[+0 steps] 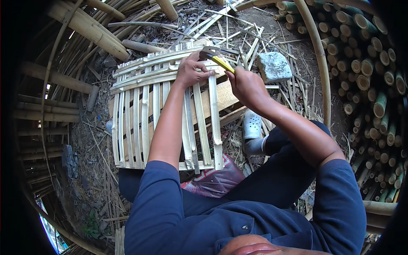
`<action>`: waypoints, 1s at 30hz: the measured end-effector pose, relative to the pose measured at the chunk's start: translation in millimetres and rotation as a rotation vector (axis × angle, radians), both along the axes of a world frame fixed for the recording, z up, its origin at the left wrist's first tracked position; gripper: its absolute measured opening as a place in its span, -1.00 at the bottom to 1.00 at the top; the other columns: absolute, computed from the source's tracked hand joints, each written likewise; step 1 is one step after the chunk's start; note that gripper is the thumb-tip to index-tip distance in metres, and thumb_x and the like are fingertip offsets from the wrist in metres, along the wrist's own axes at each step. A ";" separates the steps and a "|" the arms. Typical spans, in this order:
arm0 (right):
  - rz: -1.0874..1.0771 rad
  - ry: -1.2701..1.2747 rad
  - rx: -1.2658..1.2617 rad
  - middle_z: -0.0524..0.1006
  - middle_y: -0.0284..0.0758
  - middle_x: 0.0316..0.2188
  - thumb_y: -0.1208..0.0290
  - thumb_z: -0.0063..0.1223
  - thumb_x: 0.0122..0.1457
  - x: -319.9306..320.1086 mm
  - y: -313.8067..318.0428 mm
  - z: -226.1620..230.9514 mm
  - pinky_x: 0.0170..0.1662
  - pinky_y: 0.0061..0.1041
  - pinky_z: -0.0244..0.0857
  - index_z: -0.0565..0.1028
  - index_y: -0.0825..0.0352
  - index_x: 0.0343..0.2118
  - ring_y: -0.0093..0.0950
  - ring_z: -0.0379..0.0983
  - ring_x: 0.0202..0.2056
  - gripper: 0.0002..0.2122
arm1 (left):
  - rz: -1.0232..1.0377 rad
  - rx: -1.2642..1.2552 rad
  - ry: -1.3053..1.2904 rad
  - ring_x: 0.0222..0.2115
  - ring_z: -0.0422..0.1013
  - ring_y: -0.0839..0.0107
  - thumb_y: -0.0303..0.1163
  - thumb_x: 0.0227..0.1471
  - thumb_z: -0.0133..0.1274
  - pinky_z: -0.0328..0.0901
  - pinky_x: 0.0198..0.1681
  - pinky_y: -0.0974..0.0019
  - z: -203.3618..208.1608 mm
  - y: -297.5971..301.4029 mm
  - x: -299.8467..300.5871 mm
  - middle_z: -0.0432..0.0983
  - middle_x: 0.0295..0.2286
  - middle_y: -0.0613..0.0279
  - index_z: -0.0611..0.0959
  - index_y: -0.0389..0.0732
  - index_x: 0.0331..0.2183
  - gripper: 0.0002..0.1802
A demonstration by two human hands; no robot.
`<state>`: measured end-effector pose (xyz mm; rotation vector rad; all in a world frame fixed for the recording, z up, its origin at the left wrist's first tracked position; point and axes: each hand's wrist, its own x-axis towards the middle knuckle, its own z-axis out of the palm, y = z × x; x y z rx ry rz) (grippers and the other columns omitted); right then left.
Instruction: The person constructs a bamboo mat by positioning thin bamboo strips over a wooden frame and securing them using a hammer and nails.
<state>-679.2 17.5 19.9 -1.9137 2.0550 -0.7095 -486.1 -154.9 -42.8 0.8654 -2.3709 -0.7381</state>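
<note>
A slatted bamboo panel [146,102], made of split strips with crosspieces, lies tilted in front of me, its near edge by my lap. My left hand [192,71] is at its far right corner, fingers curled and thumb pointing to the top of a right-hand slat [213,110]. Whatever is pinched there is too small to make out. My right hand [247,87] grips a claw hammer with a yellow handle [224,64]. Its dark metal head [209,52] is over the panel's corner, just beyond my left fingers. Wooden boards [219,97] lie under the slats.
A rough pale stone block [274,67] sits right of the panel. Stacked bamboo poles [361,63] fill the right side. Thick bamboo poles [91,32] stand at left. Loose split strips [255,42] litter the ground. A red and white sack [216,180] lies by my legs, near a white clog [252,124].
</note>
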 end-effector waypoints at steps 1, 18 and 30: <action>-0.018 0.012 -0.029 0.54 0.01 -0.59 0.13 -0.12 0.39 -1.0 0.8 -0.7 -0.42 0.03 0.34 0.48 0.43 -0.35 0.08 0.51 -0.50 -0.61 | 0.001 0.005 0.005 0.26 0.25 0.26 -0.06 -0.25 0.46 0.08 0.24 0.12 1.0 3.0 -1.2 0.40 0.20 0.45 0.74 0.00 -0.64 -0.71; -0.035 0.022 0.048 0.56 0.04 -0.56 0.14 -0.11 0.38 -0.2 -1.7 3.0 -0.37 0.02 0.38 0.52 0.44 -0.39 0.07 0.54 -0.47 -0.60 | 0.013 -0.087 0.006 0.31 0.15 0.06 -0.23 -0.26 0.46 0.05 0.32 0.10 5.8 4.5 -2.9 0.38 0.22 0.29 0.68 -0.11 -0.70 -0.72; -0.016 0.027 0.115 0.53 0.05 -0.58 0.15 -0.08 0.37 3.1 0.7 -8.7 -0.41 0.03 0.34 0.47 0.43 -0.39 0.09 0.50 -0.49 -0.62 | -0.022 -0.234 -0.120 0.32 0.14 0.21 -0.14 -0.20 0.43 -0.02 0.30 0.06 4.1 0.4 -3.0 0.36 0.24 0.39 0.77 -0.02 -0.61 -0.78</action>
